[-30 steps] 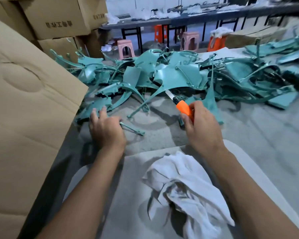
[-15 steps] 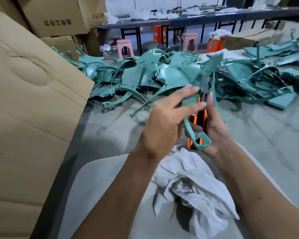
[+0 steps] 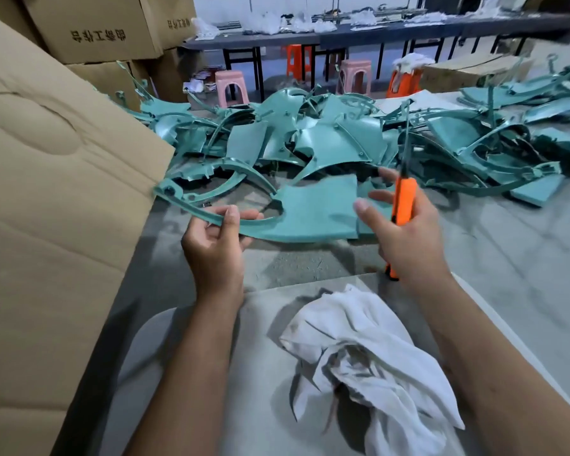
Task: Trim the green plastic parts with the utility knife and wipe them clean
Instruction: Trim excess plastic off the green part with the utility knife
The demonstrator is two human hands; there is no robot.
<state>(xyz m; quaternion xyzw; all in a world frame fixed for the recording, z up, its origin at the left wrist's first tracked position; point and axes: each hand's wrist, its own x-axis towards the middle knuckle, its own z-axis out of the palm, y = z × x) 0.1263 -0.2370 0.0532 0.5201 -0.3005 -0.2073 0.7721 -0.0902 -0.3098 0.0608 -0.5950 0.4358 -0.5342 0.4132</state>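
I hold one green plastic part (image 3: 313, 212) flat above the table: a wide panel with a curved ring arm reaching left. My left hand (image 3: 216, 246) pinches its curved lower rim between thumb and fingers. My right hand (image 3: 405, 232) keeps the orange utility knife (image 3: 403, 200) upright against its palm, blade up, while its thumb and fingers stretch toward the panel's right edge. A big heap of green parts (image 3: 336, 139) lies behind. The white cloth (image 3: 369, 360) sits crumpled near me.
A tall cardboard sheet (image 3: 53, 225) leans along the left side, with stacked cartons (image 3: 93, 28) behind it. The cloth lies on a pale board (image 3: 211, 390) over the grey table (image 3: 514, 258). Stools and a long bench stand at the back.
The green part was held upright between both hands half a second ago; now it lies flat and spread wide, left hand moved out to its rim, knife turned upright.
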